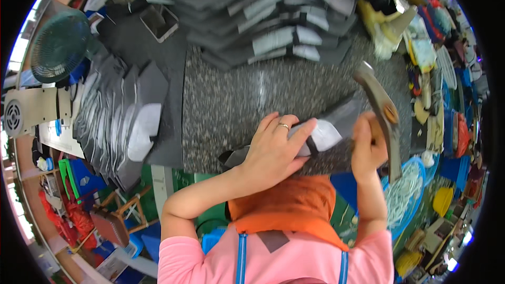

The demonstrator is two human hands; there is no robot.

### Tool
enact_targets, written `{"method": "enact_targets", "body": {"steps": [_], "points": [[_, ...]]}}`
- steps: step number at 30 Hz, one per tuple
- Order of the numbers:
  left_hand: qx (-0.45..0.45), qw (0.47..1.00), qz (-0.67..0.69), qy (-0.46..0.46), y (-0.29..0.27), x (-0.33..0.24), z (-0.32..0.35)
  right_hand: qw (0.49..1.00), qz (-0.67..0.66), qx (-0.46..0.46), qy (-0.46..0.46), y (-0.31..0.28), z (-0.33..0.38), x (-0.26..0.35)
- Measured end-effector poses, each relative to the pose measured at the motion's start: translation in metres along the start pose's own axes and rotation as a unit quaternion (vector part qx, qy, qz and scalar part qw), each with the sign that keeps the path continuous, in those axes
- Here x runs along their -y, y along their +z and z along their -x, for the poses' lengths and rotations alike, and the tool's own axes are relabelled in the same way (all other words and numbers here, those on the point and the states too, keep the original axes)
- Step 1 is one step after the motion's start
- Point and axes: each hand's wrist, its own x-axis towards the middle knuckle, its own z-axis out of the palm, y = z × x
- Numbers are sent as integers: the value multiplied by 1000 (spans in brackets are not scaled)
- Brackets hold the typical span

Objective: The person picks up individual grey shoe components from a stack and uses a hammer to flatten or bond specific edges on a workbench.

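Note:
On the speckled stone slab (221,94) lies a dark grey cut piece (344,115) of flat, flexible material with a white patch. My left hand (276,150), a ring on one finger, holds it down with index finger and thumb on it; part of it is hidden beneath the palm. My right hand (368,144) is closed round the handle of a hammer (380,92). Its long, curved metal head, with the wooden handle end showing in the eye, is raised beside the right end of the piece. The right hand is slightly blurred, and most of the handle is hidden.
Overlapping grey pieces with white patches (273,10) fill the slab's far side. Another fanned stack (123,121) lies left, below a phone-like device (160,22) and a green fan (60,46). A yellowish container (381,26) stands far right. A blue basket of pale cords (405,192) sits lower right.

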Motion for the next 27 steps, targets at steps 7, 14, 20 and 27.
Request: {"method": "enact_targets", "body": {"steps": [7,14,20,27], "points": [[-455,802,-385,53,-131,33,-139,980,-141,-117,-78,15,2,-12],[-304,872,-358,-140,-97,62,-44,998,-61,32,0,6,-3,-18],[-143,819,-456,-318,-111,112,99,978,-100,180,30,30,-14,19],[9,958,-2,-287,-116,51,97,881,-87,359,-294,110,-33,72]]}}
